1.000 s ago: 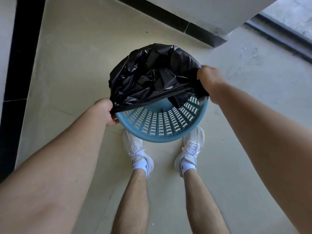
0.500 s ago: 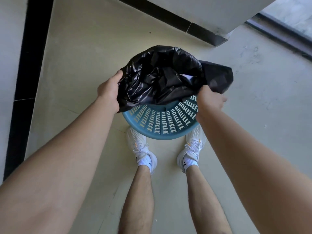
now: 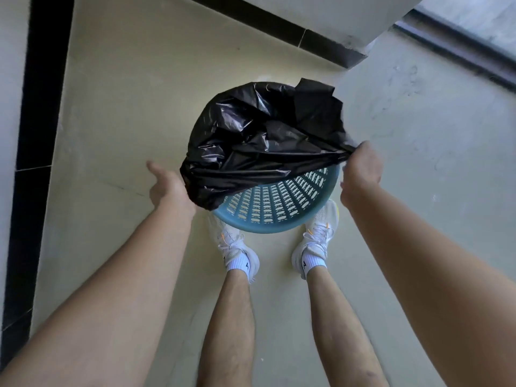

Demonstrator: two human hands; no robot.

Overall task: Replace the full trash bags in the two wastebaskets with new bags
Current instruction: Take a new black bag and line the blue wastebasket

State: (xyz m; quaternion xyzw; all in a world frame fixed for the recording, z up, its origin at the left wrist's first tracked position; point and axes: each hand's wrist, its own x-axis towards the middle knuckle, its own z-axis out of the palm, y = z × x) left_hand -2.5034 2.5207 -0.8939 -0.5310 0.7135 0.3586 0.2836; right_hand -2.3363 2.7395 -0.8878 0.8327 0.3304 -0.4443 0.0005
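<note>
A round blue wastebasket (image 3: 275, 216) with slotted walls stands on the floor just in front of my feet. A black trash bag (image 3: 259, 141) covers the far part of its mouth, its near edge stretched straight across the opening. My right hand (image 3: 363, 170) pinches the bag's edge at the basket's right rim. My left hand (image 3: 169, 187) is at the basket's left side with the bag's loose corner hanging against it; its fingers are hidden behind the plastic, the thumb sticks up. A flap of the bag stands up at the far right.
The floor is pale tile. A wall with a black skirting board (image 3: 279, 26) runs behind the basket and ends in a corner at the right. Another black skirting strip (image 3: 36, 135) runs down the left. My two legs and white shoes (image 3: 237, 247) are below the basket.
My right hand has moved outward and pulled the bag's edge taut over the right rim. My left hand has dropped lower along the left rim. The flap at the right now stands farther back.
</note>
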